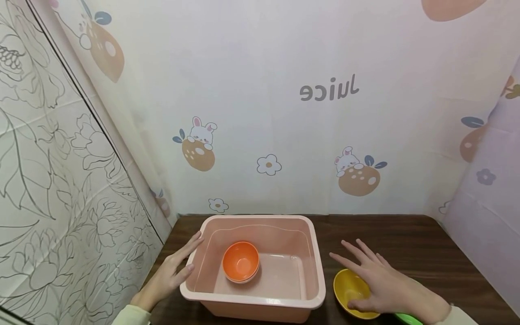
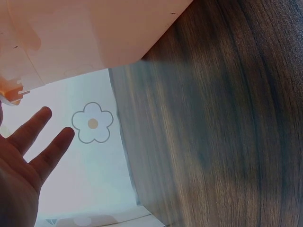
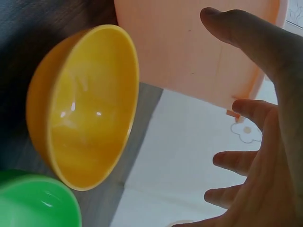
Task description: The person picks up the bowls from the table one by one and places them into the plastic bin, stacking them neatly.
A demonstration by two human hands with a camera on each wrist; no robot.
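A pink plastic basin (image 1: 276, 301) stands on the dark wooden table. Inside it, left of centre, sits an orange bowl (image 1: 241, 262), with a paler rim visible just under its edge. My left hand (image 1: 169, 274) is at the basin's left rim, fingers extended; whether they touch the rim I cannot tell. Over a yellow bowl (image 1: 347, 289) to the right of the basin, my right hand (image 1: 382, 284) is spread wide. In the right wrist view that hand holds nothing, and the yellow bowl (image 3: 90, 109) lies apart from it. A green bowl (image 3: 38, 203) is beside the yellow one, partly out of frame.
The wooden tabletop (image 1: 438, 257) extends right of the basin. Behind it hangs a pale curtain (image 1: 264, 113) printed with rabbits, fruit and flowers. A white panel with line-drawn flowers (image 1: 73, 171) borders the left side, and another curtain (image 1: 493, 203) the right.
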